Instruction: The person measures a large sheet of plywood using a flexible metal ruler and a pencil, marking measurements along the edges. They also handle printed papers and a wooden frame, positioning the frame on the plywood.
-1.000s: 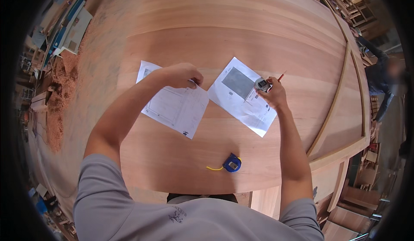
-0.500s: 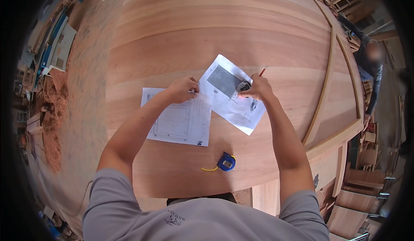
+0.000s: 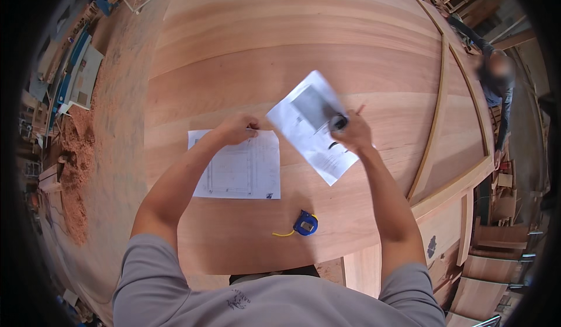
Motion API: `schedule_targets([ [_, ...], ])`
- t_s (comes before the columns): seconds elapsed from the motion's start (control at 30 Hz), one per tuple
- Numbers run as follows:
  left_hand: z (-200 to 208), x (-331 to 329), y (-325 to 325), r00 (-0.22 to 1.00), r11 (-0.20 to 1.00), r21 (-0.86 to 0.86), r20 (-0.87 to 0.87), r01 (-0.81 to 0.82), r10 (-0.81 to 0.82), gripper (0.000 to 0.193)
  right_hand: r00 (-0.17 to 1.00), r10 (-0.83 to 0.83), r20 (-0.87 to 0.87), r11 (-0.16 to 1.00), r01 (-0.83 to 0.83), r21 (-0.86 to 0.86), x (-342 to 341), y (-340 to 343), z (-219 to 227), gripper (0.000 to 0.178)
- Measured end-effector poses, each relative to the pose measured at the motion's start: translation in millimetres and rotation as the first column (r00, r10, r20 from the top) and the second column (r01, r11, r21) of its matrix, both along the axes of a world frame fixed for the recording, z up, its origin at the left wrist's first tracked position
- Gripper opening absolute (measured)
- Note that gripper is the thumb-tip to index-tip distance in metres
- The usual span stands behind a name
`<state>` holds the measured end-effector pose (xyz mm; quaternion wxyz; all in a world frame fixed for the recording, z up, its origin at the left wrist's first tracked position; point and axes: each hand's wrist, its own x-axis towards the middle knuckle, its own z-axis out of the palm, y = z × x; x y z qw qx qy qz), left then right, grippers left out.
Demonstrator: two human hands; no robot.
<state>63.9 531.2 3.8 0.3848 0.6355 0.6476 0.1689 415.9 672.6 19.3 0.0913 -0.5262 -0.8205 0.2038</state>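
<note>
My right hand (image 3: 355,133) grips a printed sheet (image 3: 310,102) with a grey rectangle on it. This sheet looks tilted and slightly blurred. A pencil (image 3: 360,109), reddish and smeared, sticks out past my right fingers. By the thumb is a dark round thing (image 3: 338,122) that I cannot make out. My left hand (image 3: 238,129) has its fingers closed at the top edge of a second sheet (image 3: 236,166), which bears a line drawing and lies on the wooden panel. Nearer to me lies a blue tape measure (image 3: 305,223) with a short yellow end of tape out.
The broad wooden panel (image 3: 234,75) fills the middle. Wooden strips (image 3: 439,116) form a frame along its right side. Beyond them a person (image 3: 494,87) reaches toward the frame. Sawdust (image 3: 76,157) lies on the floor at left; boards (image 3: 479,280) are stacked at lower right.
The grey-rectangle sheet has swung and tilted in my right hand and come apart from the other sheet. My left hand has shifted slightly left and down with the drawing sheet.
</note>
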Motion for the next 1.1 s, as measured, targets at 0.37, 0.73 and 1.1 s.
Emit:
schedule_targets([
  [0.37, -48, 176, 158, 1.0, 0.888, 0.46, -0.018, 0.013, -0.005, 0.01, 0.981, 0.087, -0.172, 0.993, -0.07, 0.099, 111, 5, 199, 0.052],
  [0.73, -57, 63, 37, 0.543, 0.699, 0.155, 0.751, -0.699, 0.376, 0.033, 0.877, 0.381, -0.292, 0.887, -0.436, -0.152, 74, -28, 213, 0.05],
  [1.1, -36, 105, -78, 0.597, 0.84, -0.143, 0.642, -0.524, 0.481, 0.036, 0.804, 0.559, 0.203, 0.828, -0.526, -0.195, -20, 53, -4, 0.063],
])
